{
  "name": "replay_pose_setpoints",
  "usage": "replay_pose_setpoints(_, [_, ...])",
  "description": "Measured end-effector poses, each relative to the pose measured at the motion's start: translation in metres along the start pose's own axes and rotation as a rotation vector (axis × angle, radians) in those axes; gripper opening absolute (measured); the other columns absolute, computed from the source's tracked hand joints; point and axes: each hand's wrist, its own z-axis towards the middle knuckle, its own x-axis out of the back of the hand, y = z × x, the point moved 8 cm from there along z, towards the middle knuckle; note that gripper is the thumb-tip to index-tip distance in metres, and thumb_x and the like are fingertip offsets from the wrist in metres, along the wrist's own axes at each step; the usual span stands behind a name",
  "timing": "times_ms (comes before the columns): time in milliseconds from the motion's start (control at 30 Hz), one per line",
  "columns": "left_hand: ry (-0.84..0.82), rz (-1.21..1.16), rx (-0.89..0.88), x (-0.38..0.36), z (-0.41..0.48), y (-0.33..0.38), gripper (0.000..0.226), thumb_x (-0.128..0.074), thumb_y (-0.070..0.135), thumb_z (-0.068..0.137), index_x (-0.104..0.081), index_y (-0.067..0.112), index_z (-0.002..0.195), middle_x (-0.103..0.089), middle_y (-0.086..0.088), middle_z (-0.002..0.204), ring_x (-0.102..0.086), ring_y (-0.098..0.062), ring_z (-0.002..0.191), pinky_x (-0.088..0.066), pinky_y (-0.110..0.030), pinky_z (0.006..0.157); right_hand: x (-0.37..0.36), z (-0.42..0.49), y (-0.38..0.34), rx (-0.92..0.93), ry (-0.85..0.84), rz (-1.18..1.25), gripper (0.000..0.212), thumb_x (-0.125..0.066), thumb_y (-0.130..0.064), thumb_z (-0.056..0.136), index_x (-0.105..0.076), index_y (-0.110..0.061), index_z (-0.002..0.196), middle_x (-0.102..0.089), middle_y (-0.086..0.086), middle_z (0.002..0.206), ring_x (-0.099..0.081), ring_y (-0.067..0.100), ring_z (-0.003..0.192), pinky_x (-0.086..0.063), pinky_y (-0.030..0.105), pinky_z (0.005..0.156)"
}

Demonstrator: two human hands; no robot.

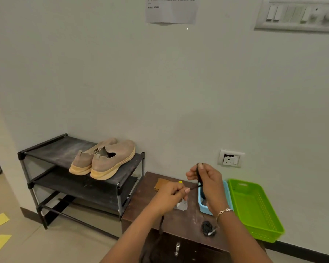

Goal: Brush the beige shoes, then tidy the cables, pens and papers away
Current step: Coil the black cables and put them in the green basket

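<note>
Hiding much of the blue tray behind it, the right hand is raised above the table at about 5 o'clock in view, fingers curled shut around a black cable whose upper end pokes out by the thumb. The left hand, at 6 o'clock, pinches the same cable's other stretch, which runs taut between the two hands; what dangles below the left wrist is blurred. A coiled black cable bundle lies on the table near the right forearm. A crumpled white paper is partly covered by the left hand. The green basket sits at 4 o'clock, touching the blue tray. The beige shoes rest on the top shelf of the shoe rack at 9 o'clock.
</note>
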Motion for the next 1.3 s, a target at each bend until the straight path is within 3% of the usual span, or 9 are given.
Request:
replay_pose_setpoints(133, [-0.013, 0.104, -0.028, 0.004, 0.002, 0.008, 0.028, -0.049, 0.028, 0.095, -0.055, 0.026, 0.068, -0.051, -0.007, 0.07, -0.043, -0.014, 0.064, -0.033, -0.027, 0.062, -0.015, -0.007, 0.015, 0.081, -0.24, -0.797, 0.029, -0.039, -0.024, 0.098, -0.056, -0.011, 0.079, -0.058, 0.001, 0.07, -0.054, 0.019, 0.073, -0.033, 0.014, 0.057])
replay_pose_setpoints(500, [0.162, 0.321, 0.006, 0.028, 0.004, 0.003, 0.03, -0.048, 0.03, 0.095, -0.059, 0.008, 0.079, -0.051, 0.002, 0.063, -0.044, -0.012, 0.058, -0.03, -0.025, 0.055, -0.023, -0.02, 0.014, 0.062, -0.464, -1.146, 0.043, -0.03, -0.041, 0.099, -0.057, -0.016, 0.077, -0.062, 0.003, 0.076, -0.058, 0.02, 0.076, -0.029, 0.027, 0.058])
replay_pose_setpoints(633, [0.154, 0.288, 0.047, 0.03, 0.005, -0.004, 0.035, -0.046, 0.032, 0.096, -0.053, 0.013, 0.067, -0.048, 0.01, 0.057, -0.044, -0.004, 0.054, -0.032, -0.024, 0.055, -0.028, -0.034, 0.037, -0.357, -0.636, -0.546, 0.052, -0.037, -0.046, 0.094, -0.051, -0.016, 0.054, -0.041, -0.006, 0.038, -0.038, 0.006, 0.035, -0.039, 0.018, 0.048])
replay_pose_setpoints(767, [0.162, 0.077, 0.064, 0.024, 0.002, -0.015, 0.04, -0.044, 0.034, 0.096, -0.057, 0.009, 0.068, -0.05, 0.005, 0.057, -0.044, 0.0, 0.049, -0.034, -0.024, 0.056, -0.028, -0.037, 0.037, -0.657, -0.417, 0.393, 0.044, -0.045, -0.033, 0.091, -0.054, -0.012, 0.053, -0.032, -0.003, 0.035, -0.028, 0.008, 0.029, -0.045, 0.023, 0.045])
replay_pose_setpoints(900, [0.148, -0.023, 0.068, 0.015, -0.002, -0.018, 0.038, -0.044, 0.031, 0.097, -0.058, 0.015, 0.066, -0.052, 0.001, 0.057, -0.048, 0.0, 0.049, -0.037, -0.021, 0.055, -0.022, -0.018, 0.033, -0.589, -0.126, 1.012, 0.022, -0.073, -0.022, 0.064, -0.064, -0.003, 0.059, -0.05, 0.004, 0.047, -0.049, 0.013, 0.037, -0.058, 0.033, 0.055])
replay_pose_setpoints(1000, [0.06, -0.035, 0.069, 0.001, -0.007, -0.013, 0.034, -0.043, 0.024, 0.098, -0.053, 0.024, 0.066, -0.042, 0.009, 0.056, -0.041, 0.002, 0.044, -0.031, -0.012, 0.049, -0.012, -0.008, 0.034, -0.439, -0.004, 1.119, 0.045, -0.092, -0.014, 0.031, -0.072, 0.001, 0.068, -0.068, 0.012, 0.068, -0.068, 0.021, 0.057, -0.059, 0.039, 0.063])
replay_pose_setpoints(1067, [0.001, 0.004, 0.075, -0.006, -0.009, -0.012, 0.032, -0.042, 0.027, 0.098, -0.053, 0.027, 0.068, -0.041, 0.009, 0.056, -0.039, 0.0, 0.047, -0.032, -0.013, 0.051, -0.007, -0.005, 0.038, -0.357, 0.065, 1.024, 0.019, -0.073, -0.017, 0.07, -0.069, 0.0, 0.078, -0.071, 0.012, 0.074, -0.071, 0.018, 0.065, -0.06, 0.03, 0.062])
replay_pose_setpoints(1133, [-0.038, 0.046, 0.07, -0.008, -0.009, -0.01, 0.032, -0.043, 0.029, 0.097, -0.054, 0.029, 0.068, -0.04, 0.009, 0.057, -0.038, -0.002, 0.051, -0.033, -0.016, 0.054, 0.001, -0.004, 0.036, -0.248, 0.101, 0.69, 0.026, -0.039, -0.014, 0.097, -0.061, -0.004, 0.087, -0.07, 0.009, 0.074, -0.069, 0.014, 0.066, -0.057, 0.021, 0.061])
replay_pose_setpoints(1300, [0.013, 0.114, 0.02, 0.005, -0.007, -0.004, 0.032, -0.048, 0.031, 0.095, -0.053, 0.03, 0.064, -0.044, 0.007, 0.059, -0.04, -0.005, 0.055, -0.031, -0.014, 0.053, -0.012, -0.017, 0.028, 0.0, -0.304, -0.622, 0.035, -0.032, -0.034, 0.098, -0.056, -0.012, 0.084, -0.066, 0.009, 0.082, -0.063, 0.019, 0.079, -0.047, 0.03, 0.075])
